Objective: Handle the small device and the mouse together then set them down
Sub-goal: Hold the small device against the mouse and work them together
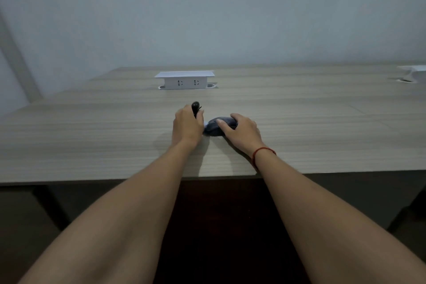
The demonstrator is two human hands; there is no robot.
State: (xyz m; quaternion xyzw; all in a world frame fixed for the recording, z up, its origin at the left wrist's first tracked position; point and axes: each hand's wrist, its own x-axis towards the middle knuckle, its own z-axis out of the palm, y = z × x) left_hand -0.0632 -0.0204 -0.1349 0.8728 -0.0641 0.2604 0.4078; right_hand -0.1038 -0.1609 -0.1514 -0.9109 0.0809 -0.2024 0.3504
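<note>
My left hand (187, 125) is closed around a small black device (195, 107), whose rounded top sticks up above my fingers. Just to its right a dark grey mouse (213, 128) lies on the wooden table (92, 136). My right hand (242, 130) rests over the mouse's right side, fingers wrapped on its top. A small white patch shows at the mouse's left end, between the two hands. The lower part of the device is hidden inside my fist.
A white pop-up socket box (184, 79) stands at the table's far middle. Another white box (412, 72) sits at the far right edge. The table's front edge (115, 180) runs below my wrists. A red string (262, 152) circles my right wrist.
</note>
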